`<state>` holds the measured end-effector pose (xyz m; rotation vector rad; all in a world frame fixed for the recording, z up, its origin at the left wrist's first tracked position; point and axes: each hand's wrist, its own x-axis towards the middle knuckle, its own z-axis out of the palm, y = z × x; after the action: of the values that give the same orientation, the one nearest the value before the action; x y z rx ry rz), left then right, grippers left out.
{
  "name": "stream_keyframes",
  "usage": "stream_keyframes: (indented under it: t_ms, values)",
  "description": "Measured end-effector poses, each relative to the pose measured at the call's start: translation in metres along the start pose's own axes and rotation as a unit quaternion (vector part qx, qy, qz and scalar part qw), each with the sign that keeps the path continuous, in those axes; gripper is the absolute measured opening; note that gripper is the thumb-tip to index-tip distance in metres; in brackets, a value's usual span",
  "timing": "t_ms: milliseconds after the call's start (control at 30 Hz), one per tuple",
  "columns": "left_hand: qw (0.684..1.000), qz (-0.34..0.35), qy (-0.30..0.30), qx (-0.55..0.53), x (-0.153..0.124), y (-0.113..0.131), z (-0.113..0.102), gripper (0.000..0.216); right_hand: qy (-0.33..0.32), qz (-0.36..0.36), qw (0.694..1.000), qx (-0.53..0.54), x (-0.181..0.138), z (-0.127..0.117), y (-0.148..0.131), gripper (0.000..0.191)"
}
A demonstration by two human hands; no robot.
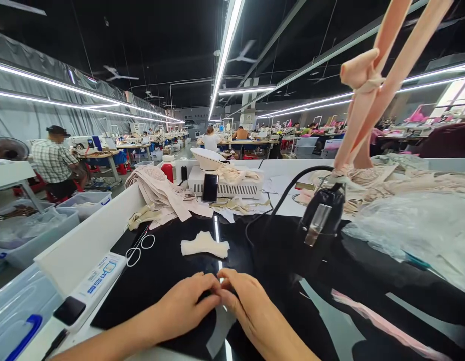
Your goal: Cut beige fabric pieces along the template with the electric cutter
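Left hand (187,307) and right hand (252,312) meet fingertip to fingertip, fingers pressed together on smooth black cloth (163,271) covering the desk; what they pinch is too small to tell. A fuzzy cream fabric piece (205,245) lies at 12 o'clock and white-looped scissors (140,249) at 10. The blue lettering on the sticker (100,278) at 9 o'clock is unreadable.
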<state>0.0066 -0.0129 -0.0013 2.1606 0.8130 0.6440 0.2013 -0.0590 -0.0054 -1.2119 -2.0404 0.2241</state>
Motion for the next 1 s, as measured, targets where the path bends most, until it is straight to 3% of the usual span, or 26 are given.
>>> stream_keyframes:
  t_ms: [67,133,367,533,667,867,1000]
  values:
    - [0.998,-0.021,0.001,-0.061,0.005,0.003,-0.006,0.01,-0.053,0.088,0.992,0.077,0.003,0.001,0.002,0.02]
    - [0.994,-0.029,0.013,-0.108,0.011,0.0,-0.011,0.008,-0.065,0.133,0.981,0.125,0.008,-0.001,0.001,0.025]
    - [0.984,-0.067,0.086,-0.141,0.045,-0.026,-0.028,0.031,0.032,0.132,0.987,0.081,0.047,0.003,0.005,0.021]
    - [0.986,-0.048,0.144,-0.063,0.076,-0.037,-0.049,0.032,0.057,0.129,0.99,-0.012,0.078,0.011,0.019,0.016]
    - [0.986,-0.024,0.161,0.028,0.091,-0.045,-0.053,0.032,0.044,0.121,0.985,-0.112,0.091,0.019,0.029,0.01]
    - [0.98,-0.015,0.15,0.132,0.094,-0.065,-0.045,0.036,0.022,0.108,0.973,-0.204,0.096,0.033,0.037,0.015]
    - [0.975,-0.006,0.144,0.167,0.089,-0.073,-0.045,0.036,0.028,0.098,0.971,-0.217,0.093,0.033,0.024,0.006]
